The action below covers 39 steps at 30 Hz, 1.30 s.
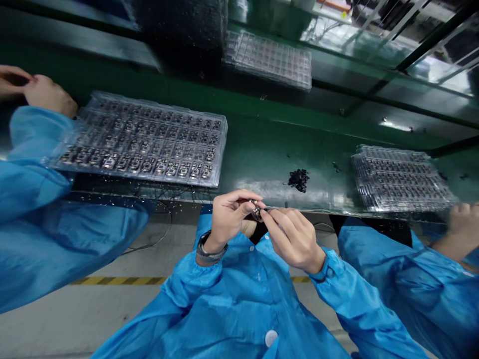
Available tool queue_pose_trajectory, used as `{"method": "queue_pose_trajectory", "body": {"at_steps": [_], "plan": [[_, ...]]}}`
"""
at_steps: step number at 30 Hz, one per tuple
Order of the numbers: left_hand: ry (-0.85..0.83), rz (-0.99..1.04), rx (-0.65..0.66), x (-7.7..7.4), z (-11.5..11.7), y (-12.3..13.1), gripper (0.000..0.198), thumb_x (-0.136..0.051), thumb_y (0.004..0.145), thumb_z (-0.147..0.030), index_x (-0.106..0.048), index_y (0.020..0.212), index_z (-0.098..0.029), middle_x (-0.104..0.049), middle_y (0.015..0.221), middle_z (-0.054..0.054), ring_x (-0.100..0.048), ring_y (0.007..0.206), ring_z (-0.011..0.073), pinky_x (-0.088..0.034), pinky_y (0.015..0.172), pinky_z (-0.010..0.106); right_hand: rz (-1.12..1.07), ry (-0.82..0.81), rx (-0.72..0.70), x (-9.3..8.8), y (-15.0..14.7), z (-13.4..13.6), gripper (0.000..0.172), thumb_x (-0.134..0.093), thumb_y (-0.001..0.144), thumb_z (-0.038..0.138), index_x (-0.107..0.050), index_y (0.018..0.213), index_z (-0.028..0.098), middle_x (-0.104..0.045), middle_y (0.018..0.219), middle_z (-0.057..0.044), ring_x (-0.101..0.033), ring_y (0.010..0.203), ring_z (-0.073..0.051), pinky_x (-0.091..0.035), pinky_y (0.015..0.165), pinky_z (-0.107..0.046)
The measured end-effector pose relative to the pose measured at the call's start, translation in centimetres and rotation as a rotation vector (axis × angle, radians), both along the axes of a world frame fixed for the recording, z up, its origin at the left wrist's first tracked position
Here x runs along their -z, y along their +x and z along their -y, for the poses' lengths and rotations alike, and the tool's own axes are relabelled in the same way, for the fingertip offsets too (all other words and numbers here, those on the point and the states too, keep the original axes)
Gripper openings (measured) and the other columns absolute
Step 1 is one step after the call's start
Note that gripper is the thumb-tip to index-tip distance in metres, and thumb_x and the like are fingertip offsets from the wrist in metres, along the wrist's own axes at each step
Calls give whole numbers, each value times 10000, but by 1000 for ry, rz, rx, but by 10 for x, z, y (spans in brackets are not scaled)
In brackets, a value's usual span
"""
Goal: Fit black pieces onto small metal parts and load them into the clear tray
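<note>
Between my hands, just in front of the bench edge, is a small electronic part with metal and dark areas. My left hand pinches it between thumb and fingers; a dark band circles that wrist. The fingertips of my right hand press together against the part's right side, and whether they hold a piece of their own is hidden. Beyond my hands, a pile of small black pieces lies on the green bench. To the left sits a stack of clear plastic trays filled with rows of similar small electronic parts.
Another stack of clear trays stands at the right edge, and more trays are at the back. Co-workers in blue sit on both sides; one's hands are at far left, another's hand at far right. Loose black bits dot the bench.
</note>
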<state>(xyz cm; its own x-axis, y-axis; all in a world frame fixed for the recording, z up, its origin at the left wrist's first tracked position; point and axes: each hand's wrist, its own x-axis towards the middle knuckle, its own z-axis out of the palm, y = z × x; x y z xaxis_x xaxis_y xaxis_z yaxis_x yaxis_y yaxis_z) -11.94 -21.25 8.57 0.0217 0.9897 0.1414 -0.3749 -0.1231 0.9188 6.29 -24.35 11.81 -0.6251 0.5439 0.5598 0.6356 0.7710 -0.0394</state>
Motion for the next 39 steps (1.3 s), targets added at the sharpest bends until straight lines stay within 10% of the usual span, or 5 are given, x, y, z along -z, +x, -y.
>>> {"method": "queue_pose_trajectory", "body": {"at_steps": [9,17,39], "plan": [[37,136,103,25,-6,-4,535,-729,801,-685,-829,879,-165,-758,723,93,-683,550,165,-535,507,240,-751,-648,287,-10,-24,14,148,-635,961,175,-654,1101,217,-724,946,-62,-693,815,-184,-585,726,-317],[113,78,134,29,-9,-4,525,-725,801,-698,-836,839,-186,-734,669,93,-633,596,181,-519,599,299,-831,-1119,247,-17,-30,2,181,-690,923,372,-664,868,201,-653,823,-19,-589,698,-144,-486,617,-265],[-99,83,229,41,-10,-3,490,-804,813,-586,-825,1057,-162,-790,869,115,-714,715,194,-560,646,266,-1116,-1209,230,6,-33,-1,420,-666,941,540,-631,704,194,-592,682,-6,-537,685,-159,-459,685,-295]]}}
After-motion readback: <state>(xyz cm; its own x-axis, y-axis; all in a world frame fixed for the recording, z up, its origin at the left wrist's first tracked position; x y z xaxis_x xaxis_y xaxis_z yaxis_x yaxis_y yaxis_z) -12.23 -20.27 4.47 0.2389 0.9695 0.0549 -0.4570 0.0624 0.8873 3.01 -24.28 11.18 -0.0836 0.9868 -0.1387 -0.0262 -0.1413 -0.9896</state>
